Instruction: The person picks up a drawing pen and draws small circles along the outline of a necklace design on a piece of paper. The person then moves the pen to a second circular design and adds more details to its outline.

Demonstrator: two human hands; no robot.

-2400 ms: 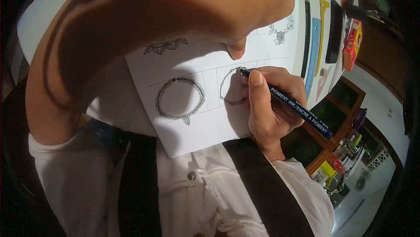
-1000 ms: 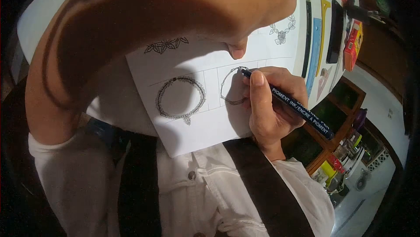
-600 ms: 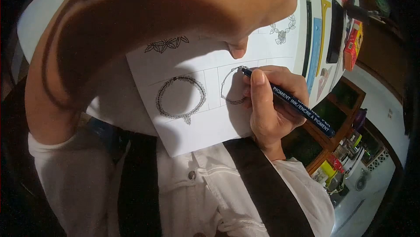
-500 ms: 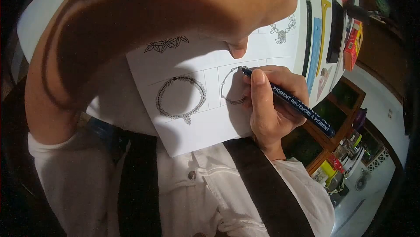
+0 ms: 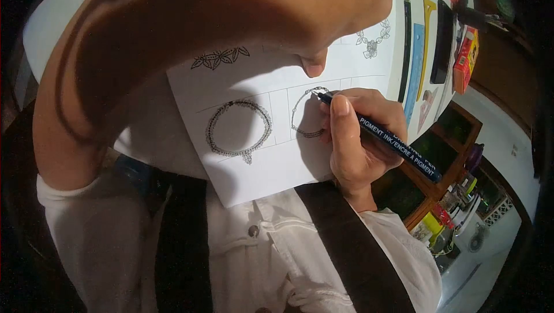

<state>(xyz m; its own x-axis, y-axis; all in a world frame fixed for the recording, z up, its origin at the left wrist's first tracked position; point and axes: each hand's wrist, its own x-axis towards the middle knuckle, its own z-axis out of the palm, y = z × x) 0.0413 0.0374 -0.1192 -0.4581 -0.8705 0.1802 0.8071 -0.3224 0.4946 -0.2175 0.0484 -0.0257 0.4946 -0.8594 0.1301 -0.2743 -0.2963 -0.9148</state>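
My right hand (image 5: 366, 134) is closed around a dark pigment ink drawing pen (image 5: 398, 148). The pen's tip is at the upper part of a partly drawn bracelet (image 5: 307, 134) on a white paper (image 5: 268, 183). My left hand (image 5: 340, 18) rests across the upper part of the sheet, with one digit stretched onto the paper above the bracelet; its other fingers are hidden. Left of the pen, a beaded ring drawing with a small pendant (image 5: 247, 156) is visible. A leafy drawing (image 5: 220, 58) shows below my left forearm.
Right of the paper lie a black strip (image 5: 405, 50), a blue ruler (image 5: 414, 70), a yellow ruler (image 5: 426, 47), a black flat object (image 5: 442, 41) and a red-and-yellow box (image 5: 465, 60). A wooden cabinet (image 5: 456, 157) stands beyond the table.
The pen tip has shifted slightly down and left, and my right hand has moved slightly with it. More of the bracelet's upper edge shows. My left hand stays in place.
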